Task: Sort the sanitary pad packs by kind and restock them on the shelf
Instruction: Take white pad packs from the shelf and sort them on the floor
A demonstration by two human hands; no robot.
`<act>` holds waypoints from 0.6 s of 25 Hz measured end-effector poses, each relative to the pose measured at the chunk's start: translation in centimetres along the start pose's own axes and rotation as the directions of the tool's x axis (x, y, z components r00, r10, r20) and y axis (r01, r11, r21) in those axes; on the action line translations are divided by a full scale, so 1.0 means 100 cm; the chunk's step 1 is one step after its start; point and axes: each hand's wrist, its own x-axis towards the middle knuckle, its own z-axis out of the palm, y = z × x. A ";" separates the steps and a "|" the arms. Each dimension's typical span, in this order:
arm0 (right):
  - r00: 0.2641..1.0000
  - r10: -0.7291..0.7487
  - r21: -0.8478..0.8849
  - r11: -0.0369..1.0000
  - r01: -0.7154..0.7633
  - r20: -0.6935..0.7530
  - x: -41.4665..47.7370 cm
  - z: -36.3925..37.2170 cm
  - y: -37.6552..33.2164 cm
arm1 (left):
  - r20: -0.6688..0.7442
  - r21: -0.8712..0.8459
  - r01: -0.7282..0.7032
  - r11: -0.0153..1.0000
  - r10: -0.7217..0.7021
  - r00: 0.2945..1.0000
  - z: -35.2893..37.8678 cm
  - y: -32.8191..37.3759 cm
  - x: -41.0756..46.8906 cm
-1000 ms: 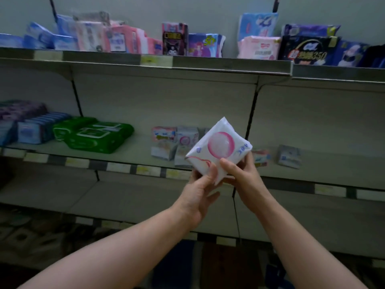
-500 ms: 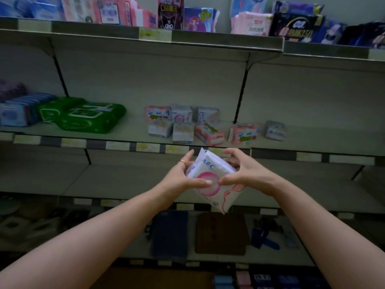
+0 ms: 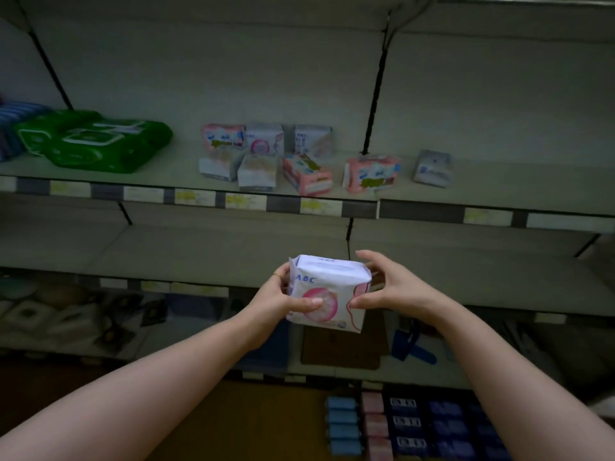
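I hold a white pad pack (image 3: 329, 291) with a pink circle and blue "ABC" lettering in front of the empty lower shelf (image 3: 186, 254). My left hand (image 3: 283, 299) grips its left side, thumb on the front. My right hand (image 3: 387, 287) grips its right side. On the shelf above (image 3: 499, 191) lie several small pad packs: a white one with a pink circle (image 3: 264, 139), pink ones (image 3: 307, 175) (image 3: 371, 173), and a pale grey-white one (image 3: 432, 168) apart at the right.
Green wipe packs (image 3: 96, 144) and blue packs (image 3: 13, 118) lie at the left of the middle shelf. Dark upright posts (image 3: 374, 94) divide the shelf bays. Lower shelves hold dim goods; blue, pink and dark packs (image 3: 399, 424) fill the bottom right.
The view has tilted down and the top shelf has left the frame. Both hands lowered the pack from in front of the middle shelf to the lower shelf and turned it upright.
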 end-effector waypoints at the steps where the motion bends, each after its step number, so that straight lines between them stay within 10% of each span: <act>1: 1.000 0.005 0.016 1.000 -0.004 -0.009 0.004 -0.003 0.011 | -0.002 0.016 0.026 1.000 -0.026 1.000 0.008 -0.007 0.006; 15: 0.993 0.114 -0.087 0.990 -0.114 -0.010 0.099 0.095 0.162 | -0.135 0.266 0.307 0.914 -0.280 0.950 -0.010 -0.170 0.114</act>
